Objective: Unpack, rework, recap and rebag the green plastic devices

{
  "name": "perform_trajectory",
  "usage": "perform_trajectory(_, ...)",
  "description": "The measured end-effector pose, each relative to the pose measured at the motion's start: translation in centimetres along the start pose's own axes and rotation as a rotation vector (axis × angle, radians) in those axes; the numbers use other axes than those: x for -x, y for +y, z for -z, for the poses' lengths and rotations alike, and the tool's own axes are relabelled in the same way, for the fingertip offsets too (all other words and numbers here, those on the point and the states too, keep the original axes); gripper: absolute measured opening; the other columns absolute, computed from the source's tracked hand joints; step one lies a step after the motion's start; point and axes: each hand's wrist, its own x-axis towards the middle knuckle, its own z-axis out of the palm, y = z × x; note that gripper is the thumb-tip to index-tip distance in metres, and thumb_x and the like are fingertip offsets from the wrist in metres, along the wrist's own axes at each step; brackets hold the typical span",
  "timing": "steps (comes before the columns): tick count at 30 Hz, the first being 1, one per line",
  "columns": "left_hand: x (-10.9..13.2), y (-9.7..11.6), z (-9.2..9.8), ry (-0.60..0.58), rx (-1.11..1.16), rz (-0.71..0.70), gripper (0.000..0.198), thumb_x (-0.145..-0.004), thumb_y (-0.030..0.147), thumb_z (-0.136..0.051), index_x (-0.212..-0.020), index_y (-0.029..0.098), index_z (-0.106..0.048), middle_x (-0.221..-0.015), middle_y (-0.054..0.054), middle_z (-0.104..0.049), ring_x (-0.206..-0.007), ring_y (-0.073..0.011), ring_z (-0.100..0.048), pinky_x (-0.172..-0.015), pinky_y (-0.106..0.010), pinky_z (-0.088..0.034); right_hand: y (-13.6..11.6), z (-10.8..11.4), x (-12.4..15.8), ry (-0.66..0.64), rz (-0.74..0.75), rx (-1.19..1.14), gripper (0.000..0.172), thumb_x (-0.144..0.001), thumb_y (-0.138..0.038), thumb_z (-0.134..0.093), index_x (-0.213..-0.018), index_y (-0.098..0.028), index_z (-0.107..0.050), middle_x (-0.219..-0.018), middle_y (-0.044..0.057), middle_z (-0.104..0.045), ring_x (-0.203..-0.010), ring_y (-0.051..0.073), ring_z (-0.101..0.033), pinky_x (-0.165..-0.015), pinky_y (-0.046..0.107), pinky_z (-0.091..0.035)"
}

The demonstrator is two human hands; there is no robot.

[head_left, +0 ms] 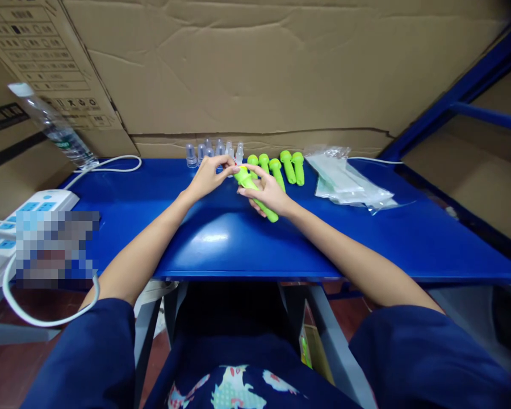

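Note:
A lime-green toy flashlight (269, 212) lies slantwise in my right hand (275, 194), its wide head toward the upper left and its handle end poking out below the palm. The fingers of my right hand are wrapped round it. At the head end, the thumb and fingertips of my left hand (210, 175) are pinched together against the flashlight; any small part between them is hidden. Just behind my hands stand several clear plastic caps (191, 155), partly covered by my left hand. Several more green flashlights (298, 169) rest to the right of them.
Clear plastic bags (351, 182) lie at the right back of the blue table (221, 250). On the left are a white power strip (46, 199), a white cable (8, 295) and a leaning water bottle (63, 133). Cardboard (255, 68) walls the back.

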Motion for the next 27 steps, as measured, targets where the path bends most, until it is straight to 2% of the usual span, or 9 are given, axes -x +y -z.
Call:
perform_trajectory(5,0.2,-0.1,-0.4,0.026,0.037,0.047,0.023,-0.095,0.033,-0.068,-0.077,0.019,-0.066,-0.079,-0.001,-0.072,-0.078,-0.0178,-0.065,-0.083,-0.029,-0.047,-0.8,-0.6,0.3,0.102,-0.059,0.013,0.082,-0.080,-0.033,-0.075,-0.151,-0.025,-0.034,-0.091,0.000,-0.067,-0.041,0.009,-0.049,-0.032,0.026,-0.043)
perform_trajectory(8,0.3,-0.2,-0.8,0.017,0.060,0.073,0.021,-0.094,0.033,-0.068,-0.080,0.018,-0.068,-0.083,-0.002,-0.074,-0.085,-0.0196,-0.067,-0.092,-0.032,-0.047,-0.8,-0.5,0.3,0.141,-0.072,0.031,0.081,-0.080,-0.033,-0.074,-0.150,-0.025,-0.035,-0.087,-0.002,-0.065,-0.042,0.009,-0.048,-0.033,0.026,-0.043)
perform_trajectory(10,0.4,-0.3,-1.2,0.012,0.079,0.083,0.018,-0.095,0.033,-0.068,-0.084,0.018,-0.068,-0.089,-0.003,-0.075,-0.092,-0.0208,-0.068,-0.099,-0.034,-0.047,-0.6,-0.3,0.1,0.166,-0.073,0.035,0.081,-0.079,-0.034,-0.075,-0.149,-0.025,-0.035,-0.080,-0.005,-0.061,-0.041,0.009,-0.047,-0.033,0.025,-0.042)
perform_trajectory(13,0.6,-0.7,-2.1,0.045,0.127,0.073,0.017,-0.097,0.035,-0.067,-0.090,0.019,-0.068,-0.109,-0.007,-0.074,-0.113,-0.0231,-0.066,-0.111,-0.038,-0.045,-0.3,0.1,0.0,0.198,-0.083,0.041,0.084,-0.077,-0.034,-0.079,-0.148,-0.024,-0.036,-0.075,-0.007,-0.058,-0.040,0.008,-0.046,-0.031,0.024,-0.042)
perform_trajectory(16,0.9,-1.1,-3.1,0.070,0.168,0.081,0.022,-0.096,0.041,-0.070,-0.092,0.020,-0.069,-0.129,-0.012,-0.065,-0.130,-0.0247,-0.059,-0.121,-0.040,-0.040,0.1,0.2,0.0,0.178,-0.113,0.054,0.087,-0.076,-0.028,-0.075,-0.153,-0.019,-0.035,-0.079,-0.004,-0.063,-0.038,0.009,-0.048,-0.029,0.025,-0.041)
perform_trajectory(21,1.4,-1.6,-4.1,0.048,0.202,0.094,0.032,-0.094,0.050,-0.071,-0.094,0.018,-0.069,-0.140,-0.014,-0.054,-0.126,-0.0235,-0.061,-0.122,-0.038,-0.040,0.7,0.2,0.3,0.099,-0.123,0.096,0.093,-0.076,-0.017,-0.064,-0.163,-0.018,-0.029,-0.081,-0.003,-0.068,-0.037,0.008,-0.048,-0.029,0.021,-0.041)
perform_trajectory(24,1.6,-1.5,-4.3,0.027,0.196,0.078,0.033,-0.093,0.051,-0.072,-0.094,0.018,-0.069,-0.143,-0.015,-0.052,-0.131,-0.0256,-0.059,-0.122,-0.040,-0.040,0.7,0.4,0.6,0.063,-0.155,0.131,0.098,-0.074,-0.014,-0.060,-0.167,-0.018,-0.026,-0.077,-0.004,-0.069,-0.037,0.008,-0.049,-0.028,0.020,-0.040)
perform_trajectory(27,1.9,-1.3,-4.6,0.016,0.199,0.122,0.033,-0.094,0.052,-0.070,-0.094,0.019,-0.068,-0.149,-0.016,-0.049,-0.136,-0.0280,-0.056,-0.121,-0.044,-0.042,0.3,0.4,1.0,0.061,-0.171,0.226,0.100,-0.073,-0.010,-0.056,-0.168,-0.019,-0.027,-0.071,-0.005,-0.068,-0.036,0.010,-0.050,-0.028,0.020,-0.040)
